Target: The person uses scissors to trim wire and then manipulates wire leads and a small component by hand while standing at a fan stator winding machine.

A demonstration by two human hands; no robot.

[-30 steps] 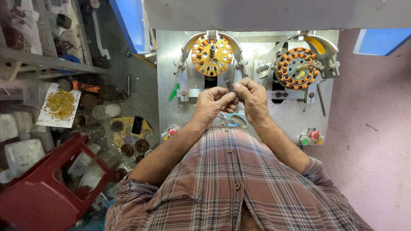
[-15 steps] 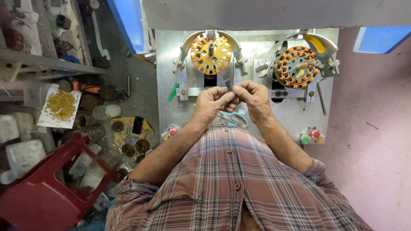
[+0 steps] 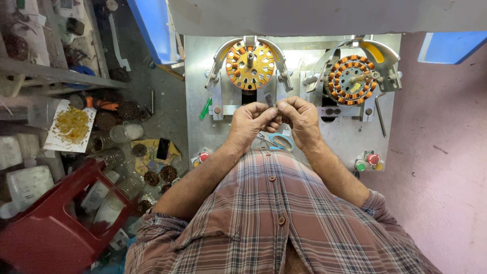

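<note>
My left hand and my right hand meet in front of my chest, over a grey metal winding machine. Both pinch a small grey strip that sticks up between the fingertips. Just beyond the hands, an orange slotted stator sits in the machine's left holder. A second stator wound with copper coils sits in the right holder. Blue-handled scissors lie on the machine under my hands.
Red and green push buttons are on the machine's right front, another red button on its left front. A red plastic stool stands at lower left. Wound stators, jars and a tray of yellow bits clutter the floor left.
My hands stay together in the same spot; the fingers have shifted slightly, and the grey strip now stands up more clearly between the fingertips.
</note>
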